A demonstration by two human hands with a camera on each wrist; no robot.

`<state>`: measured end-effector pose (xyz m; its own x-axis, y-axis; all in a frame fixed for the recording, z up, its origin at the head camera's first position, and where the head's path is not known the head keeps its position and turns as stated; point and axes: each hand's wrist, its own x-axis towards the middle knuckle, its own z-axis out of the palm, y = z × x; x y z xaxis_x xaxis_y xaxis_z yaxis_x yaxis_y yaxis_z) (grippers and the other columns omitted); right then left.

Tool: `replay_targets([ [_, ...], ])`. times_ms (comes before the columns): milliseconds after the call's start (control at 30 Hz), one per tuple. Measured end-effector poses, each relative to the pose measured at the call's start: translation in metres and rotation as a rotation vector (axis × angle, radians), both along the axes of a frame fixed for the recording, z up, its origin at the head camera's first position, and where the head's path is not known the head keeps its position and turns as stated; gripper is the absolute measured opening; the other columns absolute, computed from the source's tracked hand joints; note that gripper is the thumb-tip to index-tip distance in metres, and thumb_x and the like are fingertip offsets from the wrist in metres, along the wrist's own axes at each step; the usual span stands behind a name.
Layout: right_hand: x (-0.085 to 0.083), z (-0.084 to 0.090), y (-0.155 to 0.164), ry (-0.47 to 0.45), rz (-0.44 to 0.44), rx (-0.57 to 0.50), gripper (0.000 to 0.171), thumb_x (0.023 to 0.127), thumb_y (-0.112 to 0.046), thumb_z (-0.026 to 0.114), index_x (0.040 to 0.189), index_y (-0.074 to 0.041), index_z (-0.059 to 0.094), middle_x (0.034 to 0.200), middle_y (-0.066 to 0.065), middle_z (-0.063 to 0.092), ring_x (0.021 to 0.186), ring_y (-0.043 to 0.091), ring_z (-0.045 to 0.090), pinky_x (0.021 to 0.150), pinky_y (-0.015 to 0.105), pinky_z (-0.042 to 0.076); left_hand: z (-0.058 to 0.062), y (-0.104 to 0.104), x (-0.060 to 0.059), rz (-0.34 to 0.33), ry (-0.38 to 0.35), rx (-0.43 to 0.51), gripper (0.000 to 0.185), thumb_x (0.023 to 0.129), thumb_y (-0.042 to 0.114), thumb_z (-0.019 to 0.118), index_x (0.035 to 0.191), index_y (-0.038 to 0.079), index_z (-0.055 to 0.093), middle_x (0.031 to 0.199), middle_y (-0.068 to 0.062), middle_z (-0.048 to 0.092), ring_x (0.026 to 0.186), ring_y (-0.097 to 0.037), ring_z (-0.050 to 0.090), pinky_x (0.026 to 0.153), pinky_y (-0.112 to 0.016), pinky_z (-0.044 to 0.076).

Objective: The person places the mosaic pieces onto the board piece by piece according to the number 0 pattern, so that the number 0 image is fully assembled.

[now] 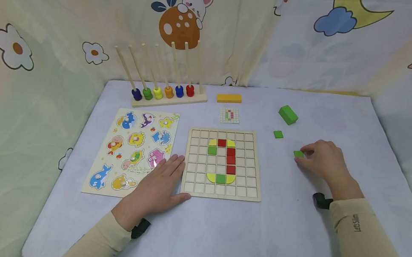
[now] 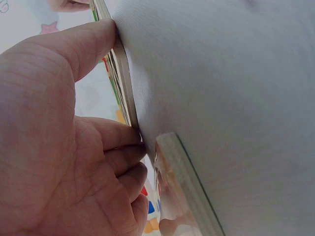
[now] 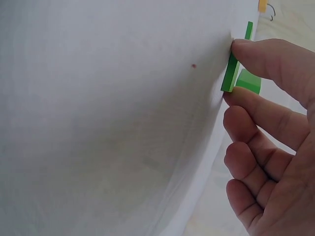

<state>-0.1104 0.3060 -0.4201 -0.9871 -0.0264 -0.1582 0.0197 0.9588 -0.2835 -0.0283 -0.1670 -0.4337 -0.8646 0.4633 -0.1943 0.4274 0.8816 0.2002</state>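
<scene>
Between thumb and index finger, my right hand [image 1: 321,160] pinches a small green square tile [image 3: 230,73] at the table's right. My left hand [image 1: 158,189] lies with straight fingers by the left edge of a wooden grid board [image 1: 256,169], its thumb and fingertips touching that edge. Red, green and yellow pieces on the grid form a partial ring. A second green tile [image 1: 278,134] lies left of the right hand, with a green block [image 1: 288,114] behind it. A small pattern card [image 1: 229,115] sits beyond the board.
A sea-animal knob puzzle [image 1: 109,159] lies partly under the left forearm and hand. Behind it stands a peg rack [image 1: 171,98] with tall rods and coloured beads. A yellow block [image 1: 229,98] rests near the back edge. Patterned cloth [image 1: 127,16] rises behind the table.
</scene>
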Motion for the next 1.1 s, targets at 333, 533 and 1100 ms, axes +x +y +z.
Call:
replay_targets([
  [333, 0.002, 0.001, -0.004, 0.028, -0.017, -0.016, 0.048, 0.089, -0.034, 0.078, 0.121, 0.0, 0.076, 0.115, 0.024, 0.073, 0.111, 0.047, 0.058, 0.098, 0.065, 0.044, -0.001, -0.001, -0.002, 0.001, -0.031, -0.011, 0.1, 0.095, 0.064, 0.064, 0.166, 0.007, 0.023, 0.177, -0.007, 0.017, 0.166, -0.027, 0.012, 0.135, -0.047, 0.015],
  [533, 0.002, 0.006, -0.019, 0.079, 0.003, -0.033, 0.045, 0.088, -0.034, 0.078, 0.121, -0.002, 0.077, 0.11, 0.023, 0.073, 0.107, 0.045, 0.059, 0.095, 0.063, 0.044, -0.003, -0.002, -0.002, -0.003, -0.021, -0.009, 0.101, 0.095, 0.065, 0.064, 0.166, 0.007, 0.024, 0.177, -0.007, 0.017, 0.166, -0.027, 0.012, 0.135, -0.048, 0.016],
  [1100, -0.004, 0.015, -0.088, 0.177, 0.081, -0.055, 0.036, 0.087, -0.033, 0.081, 0.114, -0.008, 0.081, 0.102, 0.013, 0.072, 0.1, 0.035, 0.06, 0.091, 0.054, 0.046, -0.001, -0.001, 0.0, -0.007, -0.004, 0.013, 0.1, 0.094, 0.064, 0.065, 0.166, 0.006, 0.027, 0.176, -0.009, 0.02, 0.165, -0.029, 0.014, 0.135, -0.048, 0.017],
])
